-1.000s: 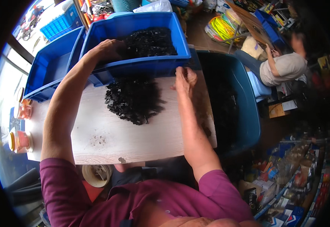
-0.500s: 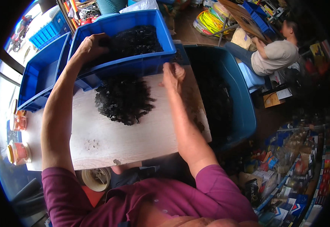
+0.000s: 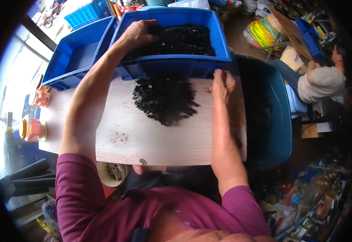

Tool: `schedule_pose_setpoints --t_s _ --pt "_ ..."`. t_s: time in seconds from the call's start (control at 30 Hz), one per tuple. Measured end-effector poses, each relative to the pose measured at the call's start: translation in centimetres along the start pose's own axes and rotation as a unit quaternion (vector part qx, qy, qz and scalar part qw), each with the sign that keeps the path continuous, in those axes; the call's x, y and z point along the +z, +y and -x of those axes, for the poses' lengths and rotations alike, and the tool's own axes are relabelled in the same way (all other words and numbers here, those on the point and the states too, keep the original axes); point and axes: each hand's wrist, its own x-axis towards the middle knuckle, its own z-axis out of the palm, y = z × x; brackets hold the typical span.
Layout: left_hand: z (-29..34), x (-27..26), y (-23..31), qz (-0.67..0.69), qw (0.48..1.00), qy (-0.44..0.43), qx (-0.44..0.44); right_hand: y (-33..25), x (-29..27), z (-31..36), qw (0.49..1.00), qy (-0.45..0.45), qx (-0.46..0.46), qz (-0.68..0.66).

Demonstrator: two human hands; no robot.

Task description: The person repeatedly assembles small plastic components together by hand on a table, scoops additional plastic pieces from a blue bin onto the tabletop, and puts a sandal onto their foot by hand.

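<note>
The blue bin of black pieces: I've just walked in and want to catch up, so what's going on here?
A person in a purple shirt is at a pale table. The left hand is inside the blue bin, at the black pieces; the right hand is by the bin's near right corner, and whether it holds anything is unclear. A black pile lies on the table in front of the bin.

"How does the blue bin (image 3: pixel 220 40) stand?"
"Upright and open-topped, across the far side of the tabletop (image 3: pixel 176 145)."
"And inside it?"
"Small black pieces (image 3: pixel 186 40), heaped mostly toward the right."
"Outside?"
"A ragged-edged black heap (image 3: pixel 164 101) lies loose, just before the bin's near wall."
</note>
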Motion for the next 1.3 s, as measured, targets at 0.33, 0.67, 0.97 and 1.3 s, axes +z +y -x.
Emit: schedule_pose_setpoints --t_s 0.33,0.67,0.97,1.3 --pt "0.7 -1.1 0.4 -0.003 0.999 0.028 0.039 0.3 0.5 0.3 0.998 -0.048 -0.03 -0.006" --pt "2.6 -3.4 8.2 0.222 0.974 0.044 -0.004 -0.3 0.4 0.2 0.999 -0.045 0.014 -0.003" --pt "8.4 0.6 11.3 0.027 0.956 0.203 0.211 -0.8 0.6 0.8 1.0 -0.026 0.006 0.006" --pt "13.5 7.0 10.2 -0.117 0.941 0.242 0.206 0.3 0.7 0.3 0.997 -0.029 -0.049 0.047"
